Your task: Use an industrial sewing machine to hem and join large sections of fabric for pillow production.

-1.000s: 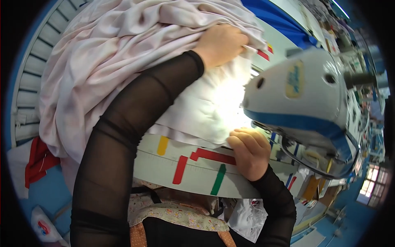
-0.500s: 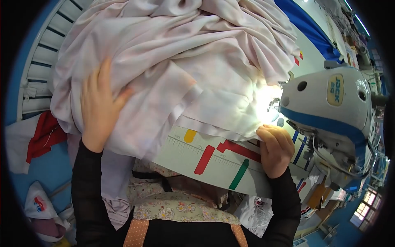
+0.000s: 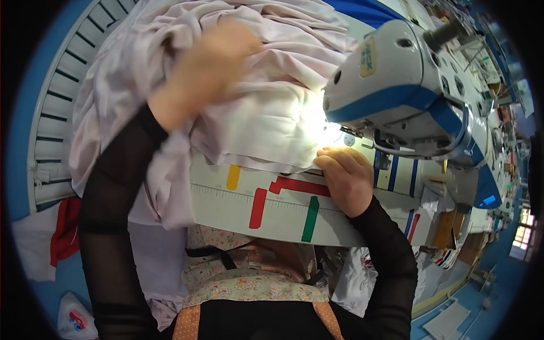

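A large heap of pale pinkish-white fabric covers the far and left part of the sewing table. My right hand is closed, its thumb and fingers pinching the fabric's near edge just in front of the sewing machine's brightly lit needle area. The needle and presser foot are mostly lost in the glare. My left hand is over the far folds of the heap, smeared by motion, so its fingers cannot be made out.
Yellow, red and green tape strips mark the table beside a printed ruler scale. A white slatted rack borders the left. Red and white cloth lies at lower left; blue fabric is at the back.
My left hand has moved up and right over the heap. My right hand keeps its pinch on the edge. The view has shifted, with the machine now farther left and higher.
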Tool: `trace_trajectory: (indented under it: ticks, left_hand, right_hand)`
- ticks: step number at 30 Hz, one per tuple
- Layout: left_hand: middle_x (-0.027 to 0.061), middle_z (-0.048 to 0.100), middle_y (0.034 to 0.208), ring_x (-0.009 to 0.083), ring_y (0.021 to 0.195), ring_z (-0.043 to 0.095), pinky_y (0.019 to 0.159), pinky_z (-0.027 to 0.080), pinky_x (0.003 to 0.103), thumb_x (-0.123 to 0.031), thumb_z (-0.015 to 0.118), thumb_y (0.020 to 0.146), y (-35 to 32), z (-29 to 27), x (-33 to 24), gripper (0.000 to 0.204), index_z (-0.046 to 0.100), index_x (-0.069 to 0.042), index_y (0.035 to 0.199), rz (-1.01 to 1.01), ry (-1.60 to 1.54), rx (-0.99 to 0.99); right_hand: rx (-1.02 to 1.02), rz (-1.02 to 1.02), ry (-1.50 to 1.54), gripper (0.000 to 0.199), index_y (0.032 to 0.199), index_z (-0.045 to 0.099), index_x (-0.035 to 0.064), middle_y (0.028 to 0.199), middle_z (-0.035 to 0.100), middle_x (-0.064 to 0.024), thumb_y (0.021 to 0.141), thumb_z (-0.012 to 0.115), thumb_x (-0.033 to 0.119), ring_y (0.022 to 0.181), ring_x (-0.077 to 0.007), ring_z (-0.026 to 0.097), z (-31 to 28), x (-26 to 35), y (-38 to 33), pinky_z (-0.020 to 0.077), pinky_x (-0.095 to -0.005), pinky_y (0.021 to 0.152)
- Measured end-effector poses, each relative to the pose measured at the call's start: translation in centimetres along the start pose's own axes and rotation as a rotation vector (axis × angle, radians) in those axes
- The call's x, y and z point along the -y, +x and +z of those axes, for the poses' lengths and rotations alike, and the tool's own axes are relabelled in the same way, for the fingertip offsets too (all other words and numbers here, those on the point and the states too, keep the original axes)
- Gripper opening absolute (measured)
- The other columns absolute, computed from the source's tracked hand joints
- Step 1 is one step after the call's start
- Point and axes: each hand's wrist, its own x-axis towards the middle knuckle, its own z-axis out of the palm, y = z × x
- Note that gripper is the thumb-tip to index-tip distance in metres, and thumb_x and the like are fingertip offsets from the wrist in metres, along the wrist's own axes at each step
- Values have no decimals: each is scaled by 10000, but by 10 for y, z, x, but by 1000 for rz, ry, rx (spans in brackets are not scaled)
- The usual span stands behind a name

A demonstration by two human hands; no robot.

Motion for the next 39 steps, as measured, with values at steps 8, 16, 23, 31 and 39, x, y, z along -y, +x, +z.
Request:
trace_trajectory:
  ticks: [8,16,23,31,39]
  left_hand:
    - [141,581,1111,303,1091,531,901,459,372,-190,627,822,2,61,2,323,589,-56,1114,116,-47,7]
    - [82,552,961,253,894,539,797,449,385,-99,651,732,-68,-1,-104,307,611,-98,1036,-67,-198,200]
    - [55,575,928,240,890,555,797,453,370,-101,597,719,-23,13,-127,184,602,-58,898,29,-308,116]
    - [-10,585,1089,200,1043,545,932,440,351,-105,614,742,-37,42,-111,319,639,-122,1060,137,-358,189]
    - [-13,578,1124,209,1046,540,941,431,359,-83,635,693,-29,51,-96,387,623,-137,1076,191,-422,204]
  right_hand:
    - [-19,0,31,162,837,655,75,852,649,-51,703,677,-14,816,-248,647,-1,8,5,524,-350,709]
    - [-19,-10,54,161,818,654,72,835,636,-45,680,668,-10,787,-242,640,-6,-2,0,522,-342,694]
    - [28,-62,-16,157,833,646,65,896,628,-57,681,638,29,838,-252,636,-6,1,-5,528,-359,720]
    - [90,-58,-80,188,923,682,48,950,629,-63,743,631,63,920,-252,635,-13,9,-12,530,-362,770]
    - [129,20,-107,289,1028,679,52,1051,617,-65,746,619,71,1010,-249,612,-14,10,-12,519,-357,824]
